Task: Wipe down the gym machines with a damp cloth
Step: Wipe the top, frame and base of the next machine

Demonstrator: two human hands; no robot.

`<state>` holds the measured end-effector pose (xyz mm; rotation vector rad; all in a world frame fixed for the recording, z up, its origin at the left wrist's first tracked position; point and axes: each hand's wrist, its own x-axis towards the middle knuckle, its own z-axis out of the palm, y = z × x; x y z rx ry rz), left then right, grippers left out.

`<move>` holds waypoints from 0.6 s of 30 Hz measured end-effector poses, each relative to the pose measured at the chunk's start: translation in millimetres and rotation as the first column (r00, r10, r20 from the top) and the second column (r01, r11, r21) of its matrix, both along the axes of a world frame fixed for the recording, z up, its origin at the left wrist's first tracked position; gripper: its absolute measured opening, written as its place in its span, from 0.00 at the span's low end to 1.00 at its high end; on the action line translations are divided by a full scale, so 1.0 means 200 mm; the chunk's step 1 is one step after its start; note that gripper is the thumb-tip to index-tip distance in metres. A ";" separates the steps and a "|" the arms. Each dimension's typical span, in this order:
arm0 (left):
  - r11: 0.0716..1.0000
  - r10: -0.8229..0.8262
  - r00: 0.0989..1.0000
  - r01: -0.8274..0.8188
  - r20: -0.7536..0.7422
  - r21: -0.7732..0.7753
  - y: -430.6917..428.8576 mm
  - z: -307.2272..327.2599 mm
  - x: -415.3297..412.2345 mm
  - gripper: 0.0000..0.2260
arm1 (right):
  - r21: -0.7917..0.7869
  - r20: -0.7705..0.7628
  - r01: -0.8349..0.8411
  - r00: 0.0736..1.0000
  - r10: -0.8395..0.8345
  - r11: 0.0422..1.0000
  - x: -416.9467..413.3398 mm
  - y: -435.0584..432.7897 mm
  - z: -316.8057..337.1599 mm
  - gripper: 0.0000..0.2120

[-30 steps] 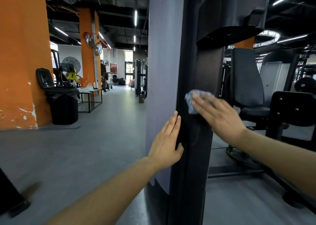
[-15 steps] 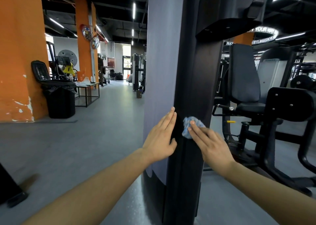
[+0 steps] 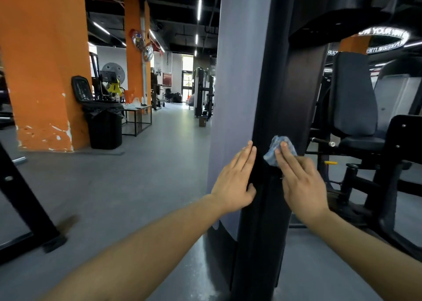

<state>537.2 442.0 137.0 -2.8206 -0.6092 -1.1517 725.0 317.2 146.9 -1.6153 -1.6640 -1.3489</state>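
Left hand (image 3: 233, 181): fingers straight and together, palm flat against the edge where the grey side panel (image 3: 237, 72) meets the black upright (image 3: 296, 95) of the gym machine; it holds nothing. Right hand (image 3: 301, 181): fingers extended, not curled, pressing a crumpled blue cloth (image 3: 272, 153) against the face of the black upright. The cloth lies under the fingertips, just beside the left hand's fingertips, with part showing above and to the left of them. Beyond the upright, on the right, stands a padded seat (image 3: 351, 95) of another machine. Farther left, a black bin (image 3: 105, 127) with raised lid stands beside an orange pillar (image 3: 41, 60), and a small table (image 3: 137, 115) behind it.
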 end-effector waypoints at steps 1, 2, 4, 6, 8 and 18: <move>1.000 -0.001 1.000 0.001 -0.009 0.000 0.01 -0.01 0.00 0.46 | -0.044 -0.005 0.001 1.000 -0.001 0.999 0.01 0.00 -0.09 0.37; 1.000 0.000 1.000 0.000 -0.019 -0.001 0.01 -0.02 -0.01 0.46 | -0.090 -0.004 0.001 1.000 -0.001 0.996 0.02 -0.01 -0.17 0.40; 1.000 0.000 0.999 0.000 -0.038 0.003 0.02 -0.04 -0.02 0.47 | -0.163 0.003 -0.002 1.000 0.003 0.987 0.04 -0.04 -0.28 0.44; 1.000 -0.004 0.999 0.004 -0.052 0.007 0.02 -0.07 -0.03 0.47 | -0.208 0.033 -0.001 0.999 0.008 0.978 0.05 -0.07 -0.27 0.47; 1.000 -0.003 0.998 0.003 -0.064 0.005 0.01 -0.09 -0.03 0.47 | -0.219 0.070 0.016 0.998 -0.001 0.976 0.06 -0.09 -0.17 0.47; 1.000 0.012 0.999 -0.013 -0.048 -0.008 -0.01 -0.11 -0.01 0.48 | -0.124 -0.046 0.001 0.999 -0.007 0.992 -0.01 -0.04 -0.17 0.41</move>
